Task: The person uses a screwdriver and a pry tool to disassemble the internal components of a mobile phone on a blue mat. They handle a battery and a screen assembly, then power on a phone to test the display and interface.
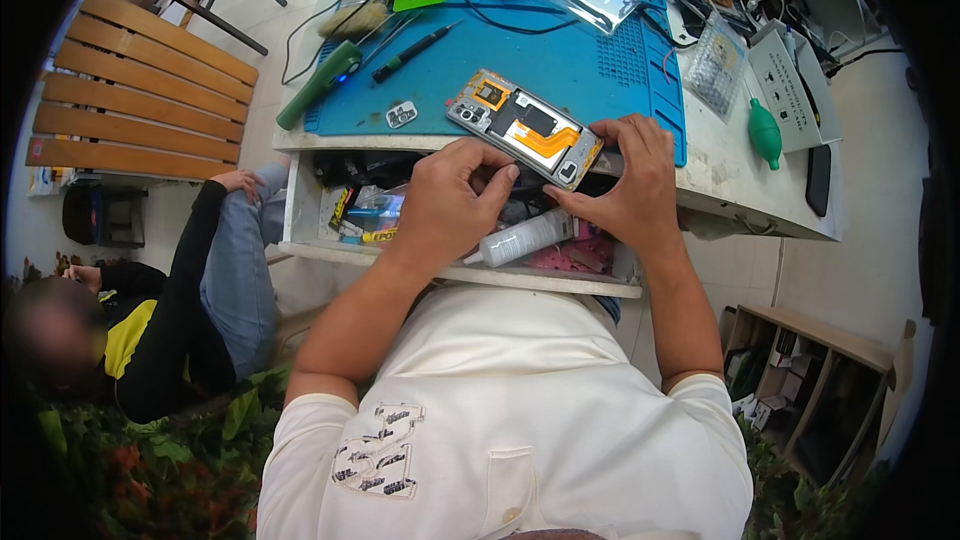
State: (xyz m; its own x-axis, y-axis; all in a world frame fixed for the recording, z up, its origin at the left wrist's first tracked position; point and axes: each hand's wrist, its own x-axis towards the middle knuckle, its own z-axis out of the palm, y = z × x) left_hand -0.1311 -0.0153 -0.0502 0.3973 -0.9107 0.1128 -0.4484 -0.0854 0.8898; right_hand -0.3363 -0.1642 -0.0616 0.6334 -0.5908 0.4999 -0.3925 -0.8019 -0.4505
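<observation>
A smartphone with its back cover off [530, 128] is tilted over the near edge of the blue work mat, its orange ribbon cables and camera module facing up. My right hand [637, 180] grips its right end between thumb and fingers. At the phone's near edge, my left hand [450, 195] is closed, thumb and forefinger against that edge; its other fingers are partly hidden. A small camera lens cover [401, 114] lies on the mat to the left. Below the phone, an open drawer [590, 283] holds a white tube [525, 238] and several small packets.
The blue mat [560, 65] carries a screwdriver [412, 53], a green handheld tool [320, 85], a brush [355, 18] and cables. A green air blower [764, 133] and a dark phone [818, 180] lie right. A seated person [180, 325] is at left, near a slatted wooden bench [150, 85].
</observation>
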